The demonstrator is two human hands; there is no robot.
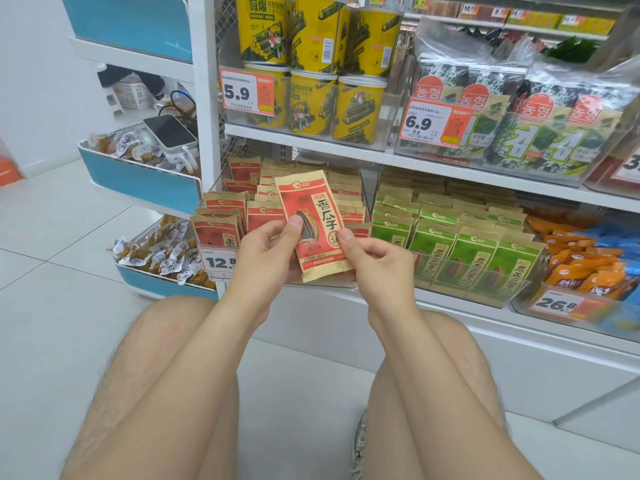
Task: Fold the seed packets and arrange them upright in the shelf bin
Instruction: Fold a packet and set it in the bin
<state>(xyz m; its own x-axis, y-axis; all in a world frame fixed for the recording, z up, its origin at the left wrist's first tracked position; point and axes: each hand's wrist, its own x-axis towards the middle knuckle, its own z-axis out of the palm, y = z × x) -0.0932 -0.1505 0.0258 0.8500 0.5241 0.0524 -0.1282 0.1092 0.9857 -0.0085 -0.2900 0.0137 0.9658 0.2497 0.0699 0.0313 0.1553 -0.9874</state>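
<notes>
Right now the left hand (266,249) and right hand (377,258), equally near, pinch the lower side edges of one flat, unfolded red-and-tan seed packet (311,216), its long axis nearly upright, top leaning left, just before the shelf bin (364,202) of standing packets.

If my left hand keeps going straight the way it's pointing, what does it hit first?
The left hand grips the seed packet. Going straight on, it would probably meet the standing red packets behind it first, though depth is unclear.
</notes>
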